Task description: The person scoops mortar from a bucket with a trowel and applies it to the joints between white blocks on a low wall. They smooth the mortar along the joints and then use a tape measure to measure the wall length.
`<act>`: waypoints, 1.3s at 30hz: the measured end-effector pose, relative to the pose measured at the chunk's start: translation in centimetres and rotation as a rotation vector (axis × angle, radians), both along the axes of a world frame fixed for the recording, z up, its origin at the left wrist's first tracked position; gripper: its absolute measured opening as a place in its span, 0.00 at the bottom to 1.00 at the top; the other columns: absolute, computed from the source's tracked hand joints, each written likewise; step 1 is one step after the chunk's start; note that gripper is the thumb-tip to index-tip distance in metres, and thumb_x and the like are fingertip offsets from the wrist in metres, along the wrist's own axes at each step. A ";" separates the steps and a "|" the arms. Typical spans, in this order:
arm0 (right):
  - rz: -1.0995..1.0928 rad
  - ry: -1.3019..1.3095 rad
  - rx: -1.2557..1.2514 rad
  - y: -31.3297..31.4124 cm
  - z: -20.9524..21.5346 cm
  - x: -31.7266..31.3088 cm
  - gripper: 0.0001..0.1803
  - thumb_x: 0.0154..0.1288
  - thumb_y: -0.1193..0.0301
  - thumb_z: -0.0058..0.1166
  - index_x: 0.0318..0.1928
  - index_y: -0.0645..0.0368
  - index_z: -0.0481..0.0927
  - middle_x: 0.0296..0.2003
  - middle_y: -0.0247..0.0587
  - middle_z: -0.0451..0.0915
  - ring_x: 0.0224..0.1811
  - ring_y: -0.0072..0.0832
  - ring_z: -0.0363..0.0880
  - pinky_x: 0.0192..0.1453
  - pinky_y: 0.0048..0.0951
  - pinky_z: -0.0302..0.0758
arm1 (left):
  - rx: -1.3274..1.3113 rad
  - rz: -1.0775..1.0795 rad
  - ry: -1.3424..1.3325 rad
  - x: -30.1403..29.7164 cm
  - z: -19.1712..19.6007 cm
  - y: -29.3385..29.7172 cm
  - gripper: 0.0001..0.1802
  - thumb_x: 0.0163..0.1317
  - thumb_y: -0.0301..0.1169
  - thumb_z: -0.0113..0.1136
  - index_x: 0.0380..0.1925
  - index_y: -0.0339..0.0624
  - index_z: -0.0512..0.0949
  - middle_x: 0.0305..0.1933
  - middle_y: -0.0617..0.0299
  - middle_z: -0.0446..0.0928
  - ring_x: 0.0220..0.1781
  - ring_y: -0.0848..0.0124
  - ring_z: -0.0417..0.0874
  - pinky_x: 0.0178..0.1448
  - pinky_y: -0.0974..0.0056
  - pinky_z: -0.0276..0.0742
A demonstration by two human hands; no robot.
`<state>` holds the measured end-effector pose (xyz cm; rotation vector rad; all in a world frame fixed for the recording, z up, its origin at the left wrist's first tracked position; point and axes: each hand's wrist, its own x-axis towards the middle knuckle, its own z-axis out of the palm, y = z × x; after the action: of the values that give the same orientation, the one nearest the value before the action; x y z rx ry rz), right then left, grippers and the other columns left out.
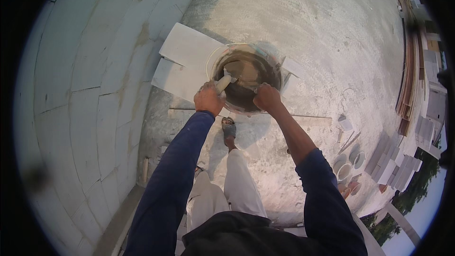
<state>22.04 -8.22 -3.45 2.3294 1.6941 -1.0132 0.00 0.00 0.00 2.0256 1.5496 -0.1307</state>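
Note:
A round bucket (272,66) with brown-grey mortar inside is lifted in front of me, above the floor. My left hand (208,98) is closed around the pale handle of a trowel (226,79) whose blade dips into the mortar at the bucket's near left rim. My right hand (267,97) clamps the near right rim of the bucket. Both forearms wear dark blue sleeves, the right one pushed up past the elbow. Below the bucket my sandalled foot (229,128) stands on the concrete.
A wall of large pale blocks (90,90) curves along the left. Flat white slabs (187,50) lie on the concrete floor behind the bucket. Small bowls and tools (346,166) and stacked blocks (391,166) sit at the right, timber planks beyond.

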 end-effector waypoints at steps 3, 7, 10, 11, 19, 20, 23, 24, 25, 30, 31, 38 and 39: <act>0.114 -0.115 0.123 1.0 -2.5 -1.1 0.14 0.55 0.69 0.56 0.40 0.63 0.86 0.41 0.57 0.85 0.45 0.50 0.86 0.53 0.47 0.82 | 0.295 -0.062 -0.156 0.2 0.3 -0.3 0.27 0.53 0.38 0.72 0.52 0.43 0.78 0.59 0.48 0.76 0.62 0.50 0.78 0.60 0.50 0.79; 0.088 -0.174 0.262 1.9 -5.1 -2.5 0.12 0.57 0.70 0.54 0.38 0.61 0.86 0.38 0.55 0.86 0.43 0.49 0.86 0.51 0.46 0.82 | 0.373 -0.144 -0.228 0.0 0.3 0.2 0.27 0.52 0.35 0.73 0.52 0.43 0.77 0.57 0.49 0.76 0.59 0.50 0.78 0.58 0.49 0.79; 0.071 -0.159 0.217 2.9 -6.6 -3.1 0.12 0.62 0.70 0.52 0.39 0.61 0.86 0.40 0.55 0.86 0.45 0.50 0.86 0.53 0.45 0.81 | 0.396 -0.198 -0.246 -0.5 0.3 0.4 0.26 0.51 0.34 0.73 0.51 0.45 0.77 0.53 0.51 0.75 0.55 0.52 0.79 0.55 0.49 0.80; 0.090 -0.155 0.162 3.3 -6.9 -3.2 0.13 0.65 0.70 0.50 0.41 0.61 0.86 0.42 0.55 0.85 0.47 0.50 0.85 0.54 0.45 0.81 | 0.444 -0.216 -0.251 -0.6 0.2 0.4 0.25 0.51 0.33 0.72 0.50 0.45 0.77 0.50 0.54 0.74 0.53 0.54 0.79 0.53 0.49 0.81; 0.265 -0.098 -0.035 2.8 -6.3 -4.1 0.14 0.67 0.68 0.50 0.43 0.60 0.86 0.44 0.52 0.86 0.47 0.47 0.87 0.53 0.44 0.83 | 0.354 -0.229 -0.277 -1.1 0.1 0.8 0.30 0.47 0.32 0.75 0.53 0.46 0.77 0.51 0.54 0.74 0.53 0.54 0.80 0.51 0.51 0.82; 0.292 -0.084 -0.016 2.6 -6.2 -4.0 0.14 0.66 0.67 0.50 0.43 0.60 0.86 0.43 0.51 0.86 0.47 0.47 0.87 0.52 0.44 0.83 | 0.355 -0.222 -0.270 -1.0 0.1 0.7 0.30 0.48 0.32 0.75 0.53 0.46 0.77 0.51 0.55 0.74 0.53 0.54 0.80 0.50 0.51 0.82; 0.429 -0.055 0.013 2.8 -6.2 -4.0 0.14 0.64 0.66 0.52 0.40 0.60 0.87 0.41 0.50 0.87 0.46 0.46 0.88 0.52 0.44 0.84 | 0.357 -0.222 -0.244 -0.7 0.3 0.7 0.30 0.48 0.33 0.75 0.53 0.46 0.77 0.51 0.56 0.74 0.53 0.55 0.81 0.50 0.51 0.82; 0.503 -0.073 -0.015 3.2 -6.2 -3.9 0.14 0.63 0.66 0.53 0.38 0.60 0.88 0.40 0.50 0.87 0.45 0.46 0.88 0.52 0.43 0.84 | 0.339 -0.226 -0.224 -0.6 0.3 0.7 0.30 0.48 0.33 0.75 0.53 0.46 0.77 0.52 0.56 0.74 0.53 0.56 0.81 0.50 0.51 0.82; 0.496 -0.053 -0.030 3.7 -6.1 -3.8 0.13 0.62 0.67 0.53 0.37 0.61 0.88 0.39 0.51 0.87 0.45 0.45 0.88 0.51 0.43 0.84 | 0.364 -0.227 -0.244 -0.6 0.3 0.7 0.29 0.49 0.33 0.74 0.53 0.46 0.77 0.52 0.56 0.74 0.53 0.56 0.81 0.50 0.51 0.82; 0.563 -0.002 -0.381 9.8 -6.5 -3.0 0.09 0.57 0.73 0.59 0.34 0.64 0.88 0.38 0.53 0.88 0.41 0.44 0.89 0.45 0.44 0.85 | 0.383 -0.216 -0.268 -0.4 0.1 0.8 0.26 0.51 0.34 0.73 0.51 0.46 0.78 0.51 0.57 0.74 0.52 0.56 0.81 0.48 0.51 0.82; 0.540 0.025 -0.481 11.0 -6.6 -2.5 0.09 0.57 0.73 0.61 0.36 0.65 0.88 0.38 0.52 0.88 0.41 0.43 0.89 0.44 0.44 0.85 | 0.409 -0.216 -0.288 -0.3 0.0 0.8 0.25 0.51 0.34 0.73 0.51 0.47 0.78 0.50 0.57 0.74 0.52 0.57 0.81 0.48 0.52 0.82; 0.371 0.187 -0.749 16.4 -6.9 0.7 0.16 0.57 0.74 0.68 0.47 0.60 0.88 0.44 0.48 0.88 0.40 0.41 0.89 0.40 0.43 0.86 | 0.365 -0.189 -0.281 0.0 0.0 0.6 0.26 0.50 0.33 0.73 0.52 0.49 0.78 0.49 0.58 0.74 0.52 0.57 0.81 0.50 0.53 0.82; 0.395 0.176 -0.771 16.9 -6.6 1.1 0.16 0.57 0.74 0.68 0.48 0.59 0.88 0.45 0.48 0.88 0.39 0.41 0.89 0.40 0.43 0.86 | 0.363 -0.185 -0.277 0.0 0.1 0.6 0.26 0.50 0.33 0.73 0.52 0.50 0.78 0.49 0.58 0.74 0.52 0.57 0.80 0.50 0.53 0.82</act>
<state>23.16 8.65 -10.05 1.4008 1.3715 -1.4649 -0.05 0.56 0.08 2.3466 1.2806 0.3719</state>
